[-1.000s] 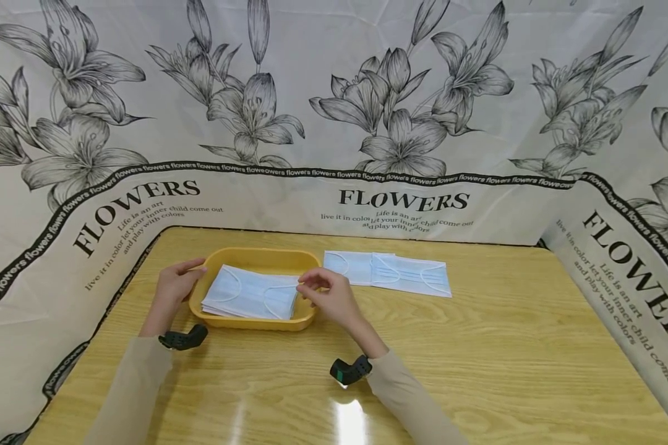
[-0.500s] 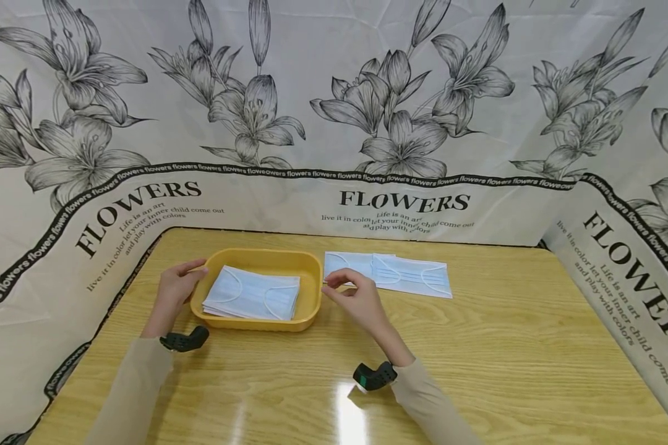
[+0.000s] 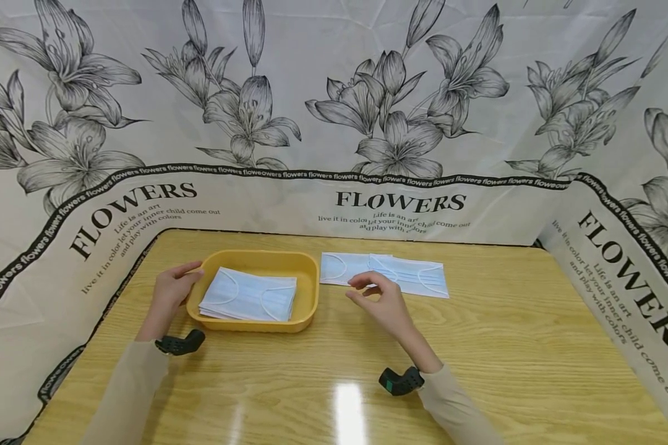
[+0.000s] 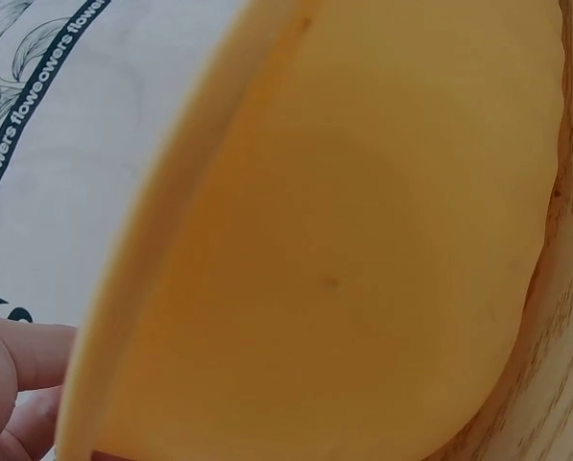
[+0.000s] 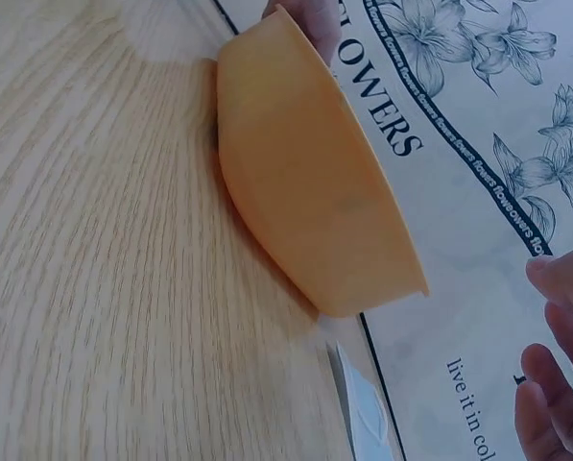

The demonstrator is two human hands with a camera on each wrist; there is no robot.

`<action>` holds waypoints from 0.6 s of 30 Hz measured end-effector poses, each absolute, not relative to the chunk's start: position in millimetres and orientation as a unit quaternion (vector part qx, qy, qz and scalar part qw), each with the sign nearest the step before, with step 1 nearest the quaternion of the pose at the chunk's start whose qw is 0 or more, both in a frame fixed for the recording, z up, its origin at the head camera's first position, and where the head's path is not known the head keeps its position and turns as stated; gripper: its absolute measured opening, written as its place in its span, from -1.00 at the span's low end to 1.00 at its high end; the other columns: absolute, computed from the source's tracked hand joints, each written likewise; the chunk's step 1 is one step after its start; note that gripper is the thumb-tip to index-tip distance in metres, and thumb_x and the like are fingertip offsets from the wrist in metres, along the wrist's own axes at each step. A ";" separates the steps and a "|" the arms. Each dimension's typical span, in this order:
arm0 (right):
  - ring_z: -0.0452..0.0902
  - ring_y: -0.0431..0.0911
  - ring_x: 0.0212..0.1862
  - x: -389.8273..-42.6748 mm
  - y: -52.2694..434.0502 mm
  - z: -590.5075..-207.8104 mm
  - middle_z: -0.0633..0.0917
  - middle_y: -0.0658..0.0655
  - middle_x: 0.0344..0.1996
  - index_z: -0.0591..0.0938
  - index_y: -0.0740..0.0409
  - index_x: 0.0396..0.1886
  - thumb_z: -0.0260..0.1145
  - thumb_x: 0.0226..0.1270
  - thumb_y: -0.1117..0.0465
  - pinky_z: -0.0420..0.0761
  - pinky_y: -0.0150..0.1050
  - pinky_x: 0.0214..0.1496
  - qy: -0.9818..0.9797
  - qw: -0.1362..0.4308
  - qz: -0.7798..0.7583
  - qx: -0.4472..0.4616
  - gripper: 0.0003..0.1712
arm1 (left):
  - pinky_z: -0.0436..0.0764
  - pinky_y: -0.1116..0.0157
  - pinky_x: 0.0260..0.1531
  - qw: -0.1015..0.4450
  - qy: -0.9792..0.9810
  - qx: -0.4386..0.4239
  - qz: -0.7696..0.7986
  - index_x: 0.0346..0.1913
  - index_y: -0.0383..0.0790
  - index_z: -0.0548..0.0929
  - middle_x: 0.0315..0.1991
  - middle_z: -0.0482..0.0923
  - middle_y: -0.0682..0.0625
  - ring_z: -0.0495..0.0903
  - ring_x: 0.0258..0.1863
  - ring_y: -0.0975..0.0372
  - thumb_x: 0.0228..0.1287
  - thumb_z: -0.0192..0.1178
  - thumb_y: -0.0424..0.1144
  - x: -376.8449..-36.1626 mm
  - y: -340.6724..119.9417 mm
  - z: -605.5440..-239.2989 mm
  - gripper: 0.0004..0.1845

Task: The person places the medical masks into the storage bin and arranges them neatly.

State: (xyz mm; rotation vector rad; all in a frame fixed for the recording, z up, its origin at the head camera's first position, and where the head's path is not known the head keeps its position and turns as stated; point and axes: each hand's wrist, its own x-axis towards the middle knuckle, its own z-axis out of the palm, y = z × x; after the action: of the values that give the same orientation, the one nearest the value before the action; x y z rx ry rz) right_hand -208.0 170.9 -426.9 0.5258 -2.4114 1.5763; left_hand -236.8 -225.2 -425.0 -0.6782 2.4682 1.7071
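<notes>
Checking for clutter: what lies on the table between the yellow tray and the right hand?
Only bare wooden table separates the yellow tray from the right hand; the head view shows it.

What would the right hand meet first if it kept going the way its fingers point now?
Most likely the face masks on the table. The right hand hovers just in front of them, fingers loosely curled and holding nothing, pointing away from the person. How high it is above them is unclear from the head view.
</notes>
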 end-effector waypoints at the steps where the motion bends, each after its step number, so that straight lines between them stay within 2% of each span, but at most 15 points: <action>1: 0.59 -0.03 -0.16 -207.7 174.4 -427.5 0.71 0.20 -0.22 0.69 0.21 -0.20 0.45 0.14 0.28 0.63 -0.21 -0.17 -0.821 0.108 0.533 0.175 -0.78 | 0.55 0.47 -0.51 0.031 0.802 -0.222 0.554 0.33 -0.22 0.44 0.14 0.51 -0.22 0.50 -0.52 0.51 0.37 0.13 -0.13 -236.9 -225.2 -425.2 -0.49; 3: 0.59 -0.09 -0.17 -207.3 181.3 -428.9 0.72 0.19 -0.22 0.69 0.21 -0.20 0.45 0.14 0.27 0.62 -0.25 -0.16 -0.825 0.112 0.528 0.169 -0.78 | 0.53 0.47 -0.54 0.028 0.803 -0.225 0.551 0.32 -0.22 0.45 0.10 0.53 -0.19 0.47 -0.56 0.49 0.37 0.13 -0.13 -237.0 -225.0 -425.5 -0.50; 7: 0.58 -0.17 -0.18 -206.8 195.5 -430.9 0.72 0.17 -0.23 0.69 0.22 -0.20 0.45 0.14 0.26 0.61 -0.32 -0.16 -0.828 0.120 0.525 0.158 -0.77 | 0.53 0.47 -0.55 0.025 0.804 -0.228 0.548 0.32 -0.21 0.46 0.16 0.51 -0.25 0.47 -0.55 0.50 0.38 0.13 -0.12 -237.5 -224.6 -425.9 -0.50; 10: 0.59 -0.11 -0.18 -206.1 205.9 -432.7 0.72 0.18 -0.23 0.69 0.20 -0.20 0.45 0.15 0.27 0.61 -0.32 -0.16 -0.831 0.129 0.519 0.151 -0.78 | 0.53 0.46 -0.56 0.023 0.803 -0.228 0.550 0.32 -0.21 0.46 0.11 0.54 -0.22 0.47 -0.55 0.49 0.37 0.13 -0.12 -237.8 -224.8 -426.3 -0.50; 12: 0.59 -0.06 -0.18 -205.1 212.4 -432.8 0.71 0.20 -0.23 0.68 0.19 -0.19 0.44 0.15 0.28 0.60 -0.31 -0.16 -0.836 0.135 0.512 0.145 -0.78 | 0.49 0.45 -0.60 0.020 0.803 -0.228 0.550 0.31 -0.21 0.47 -0.04 0.59 -0.11 0.42 -0.61 0.46 0.37 0.14 -0.13 -238.2 -225.2 -426.8 -0.50; 15: 0.58 0.03 -0.18 -200.1 219.8 -426.4 0.70 0.26 -0.22 0.67 0.25 -0.17 0.42 0.16 0.33 0.60 -0.31 -0.16 -0.843 0.141 0.501 0.136 -0.78 | 0.43 0.44 -0.65 0.016 0.803 -0.230 0.549 0.30 -0.21 0.48 -0.22 0.57 0.06 0.35 -0.68 0.43 0.36 0.15 -0.13 -238.7 -225.7 -427.4 -0.51; 18: 0.57 0.11 -0.18 -193.1 226.1 -415.7 0.69 0.30 -0.22 0.65 0.36 -0.15 0.40 0.16 0.38 0.59 -0.33 -0.17 -0.850 0.142 0.493 0.124 -0.76 | 0.40 0.44 -0.67 0.011 0.806 -0.229 0.546 0.29 -0.21 0.49 -0.16 0.60 -0.03 0.33 -0.70 0.43 0.36 0.15 -0.14 -238.9 -225.5 -428.5 -0.52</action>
State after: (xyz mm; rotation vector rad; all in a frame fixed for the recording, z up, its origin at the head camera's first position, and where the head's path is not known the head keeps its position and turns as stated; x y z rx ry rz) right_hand -193.1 226.1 -415.7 0.3585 -2.4521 1.4216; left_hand -238.9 -225.5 -428.5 -0.7149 2.5142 1.7033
